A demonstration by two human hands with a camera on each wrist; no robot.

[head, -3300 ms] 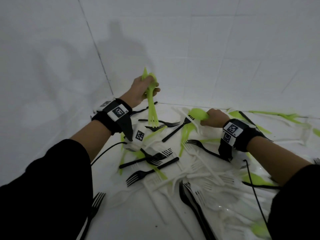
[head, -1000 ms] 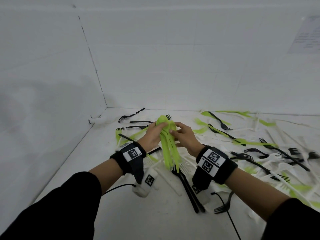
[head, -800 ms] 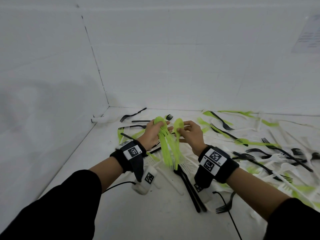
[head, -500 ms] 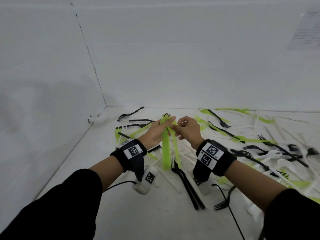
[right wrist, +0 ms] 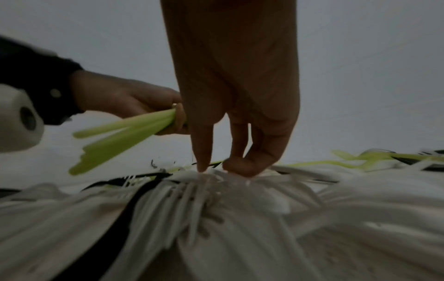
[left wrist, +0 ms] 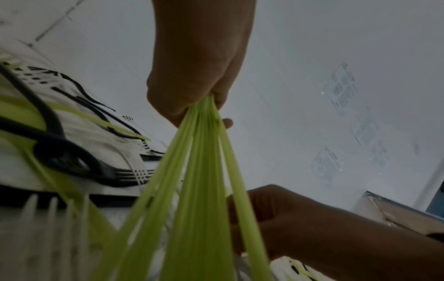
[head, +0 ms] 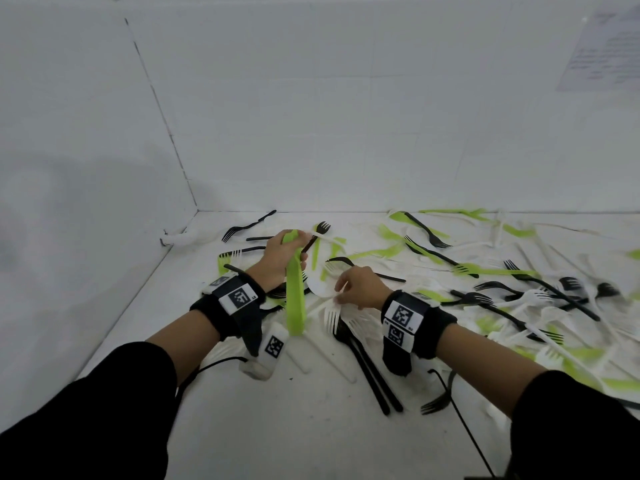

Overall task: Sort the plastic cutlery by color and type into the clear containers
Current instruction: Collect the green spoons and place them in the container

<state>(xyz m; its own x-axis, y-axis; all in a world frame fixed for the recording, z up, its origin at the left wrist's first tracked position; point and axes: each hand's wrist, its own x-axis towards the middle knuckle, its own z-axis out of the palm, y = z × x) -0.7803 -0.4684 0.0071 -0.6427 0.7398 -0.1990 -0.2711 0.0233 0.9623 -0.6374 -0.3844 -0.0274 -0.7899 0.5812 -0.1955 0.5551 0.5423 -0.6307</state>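
The left hand [head: 282, 252] clamps a bundle of lime-green plastic cutlery [head: 295, 292] hanging below its grip; the right hand [head: 360, 287], fingers loosely extended, touches white plastic forks [head: 332, 318] on the white surface [head: 242, 427].

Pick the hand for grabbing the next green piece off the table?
Right hand: it holds nothing I can see, fingertips resting on the white cutlery pile. Left hand already grips the green cutlery bundle.

A printed paper sheet [head: 602, 46] hangs on the white tiled wall [head: 311, 116], upper right.
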